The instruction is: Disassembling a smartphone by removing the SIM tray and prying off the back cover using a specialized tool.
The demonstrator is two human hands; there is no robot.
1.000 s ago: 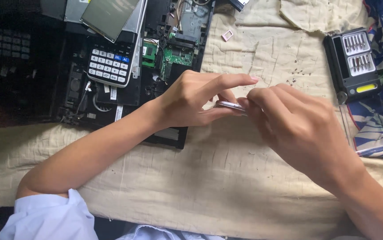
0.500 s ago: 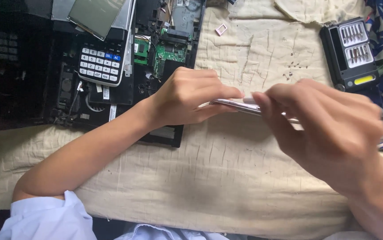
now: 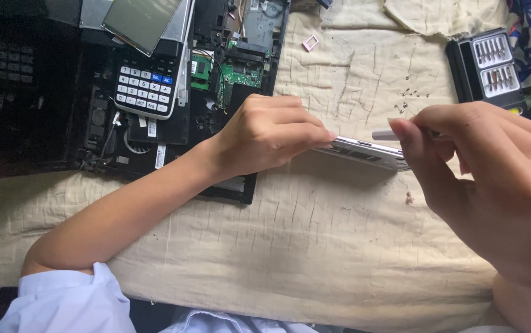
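The left hand pinches one end of a thin silver device, fingers closed on its edge and holding it up off the cream cloth. The right hand has the device's other end, thumb and fingertips closed on it, and a small white tip shows just above the device at that thumb; whether it is a tool or part of the device is hard to say from here. The device sits edge-on to the camera, roughly level, between the two hands.

Just left of the device, behind the left wrist, lies an opened black laptop chassis with a green circuit board exposed. Further left of the device, a calculator rests on that chassis. To the upper right of the device a black screwdriver bit case lies open on the cloth. Above the device, a small pink tray sits near the cloth's far edge.
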